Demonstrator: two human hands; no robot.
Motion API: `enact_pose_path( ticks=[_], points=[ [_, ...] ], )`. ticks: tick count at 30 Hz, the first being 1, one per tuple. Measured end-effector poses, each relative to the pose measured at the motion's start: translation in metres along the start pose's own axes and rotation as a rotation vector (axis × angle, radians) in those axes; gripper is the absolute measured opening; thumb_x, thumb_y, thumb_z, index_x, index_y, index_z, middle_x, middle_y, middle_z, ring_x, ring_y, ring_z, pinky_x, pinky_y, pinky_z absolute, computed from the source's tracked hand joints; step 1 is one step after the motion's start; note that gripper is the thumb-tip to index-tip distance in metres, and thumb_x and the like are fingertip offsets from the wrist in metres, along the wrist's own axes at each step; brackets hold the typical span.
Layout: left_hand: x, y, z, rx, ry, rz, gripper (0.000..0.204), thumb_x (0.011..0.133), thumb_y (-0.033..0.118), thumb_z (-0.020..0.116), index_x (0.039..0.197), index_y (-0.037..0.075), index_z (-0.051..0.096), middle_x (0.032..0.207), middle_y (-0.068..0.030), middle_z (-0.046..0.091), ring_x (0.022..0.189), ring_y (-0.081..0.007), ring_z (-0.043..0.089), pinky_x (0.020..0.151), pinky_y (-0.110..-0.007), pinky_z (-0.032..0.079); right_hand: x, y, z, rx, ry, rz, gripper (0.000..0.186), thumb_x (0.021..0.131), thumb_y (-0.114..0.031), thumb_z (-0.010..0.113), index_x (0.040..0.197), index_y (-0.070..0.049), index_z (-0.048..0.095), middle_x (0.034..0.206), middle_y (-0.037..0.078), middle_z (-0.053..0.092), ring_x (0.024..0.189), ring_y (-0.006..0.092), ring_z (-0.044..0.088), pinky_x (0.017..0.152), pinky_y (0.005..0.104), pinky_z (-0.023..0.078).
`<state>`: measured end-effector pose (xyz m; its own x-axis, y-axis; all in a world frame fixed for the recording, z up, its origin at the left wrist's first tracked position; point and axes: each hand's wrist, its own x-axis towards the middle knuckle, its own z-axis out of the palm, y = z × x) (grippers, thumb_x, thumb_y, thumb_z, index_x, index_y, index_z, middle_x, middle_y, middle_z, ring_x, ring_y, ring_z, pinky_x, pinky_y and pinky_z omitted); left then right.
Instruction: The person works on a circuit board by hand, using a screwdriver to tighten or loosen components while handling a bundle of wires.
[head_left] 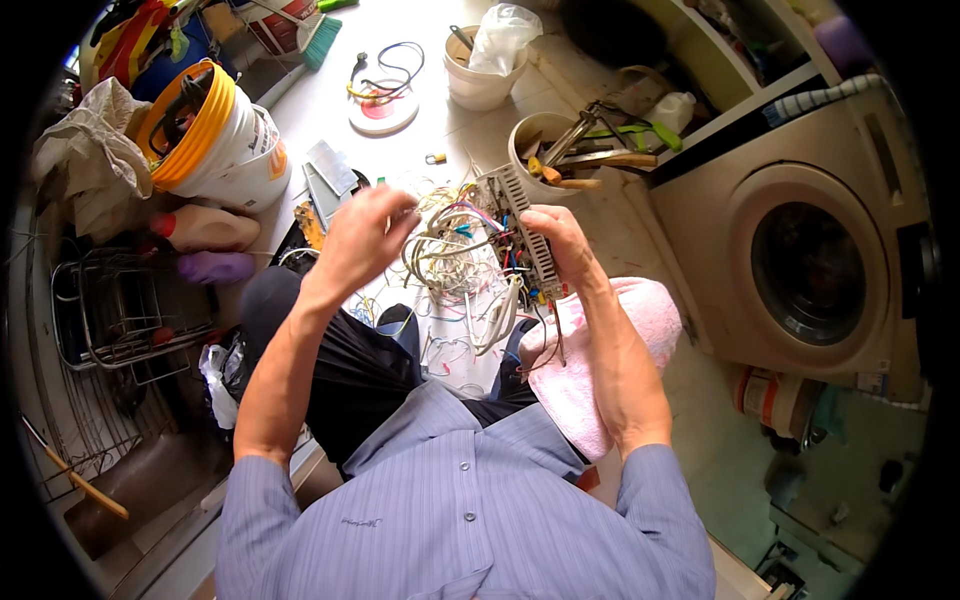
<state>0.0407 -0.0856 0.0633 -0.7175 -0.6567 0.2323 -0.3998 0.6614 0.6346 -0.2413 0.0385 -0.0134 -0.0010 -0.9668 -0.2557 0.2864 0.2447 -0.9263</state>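
The cables (432, 250) look like smooth plastic sheathing with a faint sheen, and the slotted strip (537, 240) beside them like matt grey plastic. Over the lap, the pink towel (645, 320) is looped cloth with a rough pile (the most textured surface here), while the striped shirt (410, 500) is finely woven, matt cloth. The white bucket (235, 170) is smooth plastic; the bag (507, 40) is thin, crinkled, glossy film. The washing machine (690, 215) has a smooth, painted-metal look, its round door (815, 250) dark and glassy. The floor (440, 125) gleams, smooth and tiled.
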Motion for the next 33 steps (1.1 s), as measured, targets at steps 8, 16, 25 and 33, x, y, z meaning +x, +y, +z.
enact_pose_path(
  ticks=[8, 16, 25, 33],
  points=[
    [0.062, -0.016, -0.002, -0.650, -0.616, -0.350, 0.051, 0.099, 0.045, 0.062, 0.130, 0.004, 0.062, 0.105, -0.0044, 0.068, 0.088, -0.0119, 0.062, 0.080, -0.026, 0.051, 0.006, -0.030, 0.045, -0.243, -0.182, 0.060, 0.035, 0.092, -0.029, 0.068, 0.101, 0.004, 0.071, 0.083, 0.003, 0.068, 0.071, 0.0075, 0.061, 0.065, 0.0238, 0.050],
    [0.046, -0.035, 0.016, -0.880, -0.719, -0.445, 0.046, 0.084, 0.029, 0.078, 0.118, -0.001, 0.068, 0.096, -0.0085, 0.073, 0.080, -0.0142, 0.071, 0.068, -0.028, 0.059, 0.019, -0.046, 0.059, -0.781, -0.168, -0.037, 0.035, 0.087, -0.031, 0.074, 0.102, 0.001, 0.075, 0.084, 0.004, 0.071, 0.076, 0.0097, 0.060, 0.070, 0.0274, 0.049],
    [0.043, -0.063, -0.008, -1.232, 0.026, -0.531, 0.030, 0.091, 0.028, 0.077, 0.101, 0.000, 0.068, 0.089, -0.0108, 0.073, 0.069, -0.0150, 0.070, 0.059, -0.028, 0.057, 0.017, 0.041, -0.076, -0.094, 0.913, -0.251, 0.022, 0.098, -0.024, 0.067, 0.088, -0.005, 0.068, 0.068, -0.001, 0.059, 0.053, 0.0066, 0.049, 0.045, 0.0223, 0.038],
    [0.049, -0.100, 0.006, -1.429, 0.266, -0.538, 0.036, 0.098, 0.030, 0.068, 0.114, -0.003, 0.066, 0.104, -0.0141, 0.073, 0.087, -0.0221, 0.073, 0.074, -0.038, 0.063, 0.002, 0.240, -0.084, 0.071, 1.014, 0.231, 0.022, 0.097, -0.021, 0.066, 0.086, -0.003, 0.061, 0.069, 0.003, 0.059, 0.054, 0.0107, 0.052, 0.045, 0.0265, 0.042]
  ],
)
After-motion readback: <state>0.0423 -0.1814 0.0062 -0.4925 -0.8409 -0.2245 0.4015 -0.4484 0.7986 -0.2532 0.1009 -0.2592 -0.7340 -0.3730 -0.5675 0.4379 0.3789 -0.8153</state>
